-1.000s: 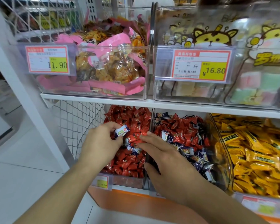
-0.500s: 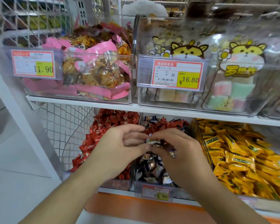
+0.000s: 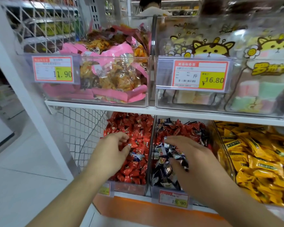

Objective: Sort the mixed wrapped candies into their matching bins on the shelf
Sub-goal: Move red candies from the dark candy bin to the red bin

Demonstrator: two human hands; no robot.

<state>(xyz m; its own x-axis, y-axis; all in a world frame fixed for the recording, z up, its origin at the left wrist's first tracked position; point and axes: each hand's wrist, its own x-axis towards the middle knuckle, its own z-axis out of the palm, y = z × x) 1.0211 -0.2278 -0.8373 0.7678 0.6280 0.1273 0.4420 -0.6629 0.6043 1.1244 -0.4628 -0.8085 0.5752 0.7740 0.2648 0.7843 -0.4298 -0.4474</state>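
On the lower shelf, the left clear bin holds red wrapped candies (image 3: pixel 134 126), with a stray blue-and-white candy (image 3: pixel 135 156) lying among them. The middle bin holds dark blue candies (image 3: pixel 164 174) at its front and red candies (image 3: pixel 184 128) at its back. My left hand (image 3: pixel 111 153) is in the left bin, its loosely curled fingers touching the red candies just left of the stray one. My right hand (image 3: pixel 193 163) lies palm down over the blue candies with its fingers spread and nothing visibly gripped.
A third bin of yellow packets (image 3: pixel 252 154) stands to the right. A clear divider (image 3: pixel 150 153) separates the two candy bins. The upper shelf carries bins of pink snack bags (image 3: pixel 115 74) and cat-print marshmallow bags (image 3: pixel 246 79). A person stands behind the shelf.
Half a second ago both hands met over the divider around a blue-and-white candy. They have since parted: the left hand into the red bin, the right over the blue candies.
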